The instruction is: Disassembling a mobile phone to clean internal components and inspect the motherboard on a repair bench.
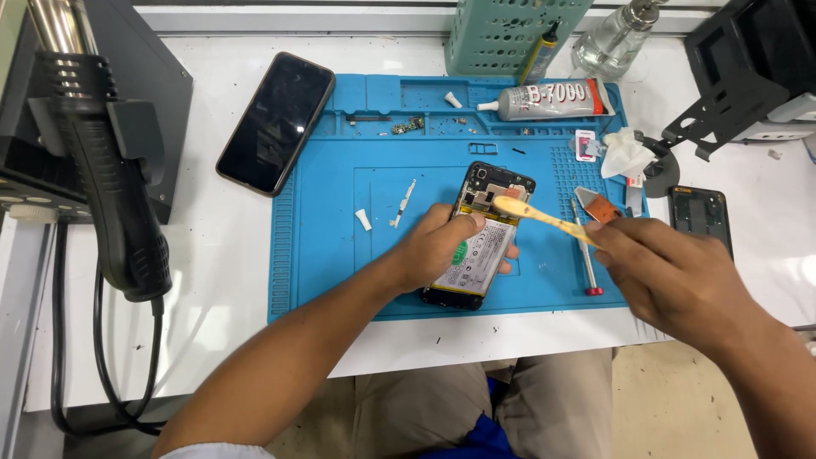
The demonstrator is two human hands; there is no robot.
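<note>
An opened phone point(490, 194) with its back off lies on a blue work mat point(331, 246), its white battery point(480, 265) showing. My left hand point(433, 251) grips the phone's left side, thumb over the battery's top. My right hand point(671, 272) holds a yellow brush-like tool point(540, 215), whose head rests over the upper part of the phone near the board. A red-tipped screwdriver point(586, 255) lies on the mat just left of my right hand.
A dark phone screen point(276, 121) lies left of the mat. A glue tube point(552, 99), small parts and screws sit along the mat's top. A hot-air handle point(110, 187) hangs at left. A black frame point(699, 214), a stand, a green basket and a bottle are at right and back.
</note>
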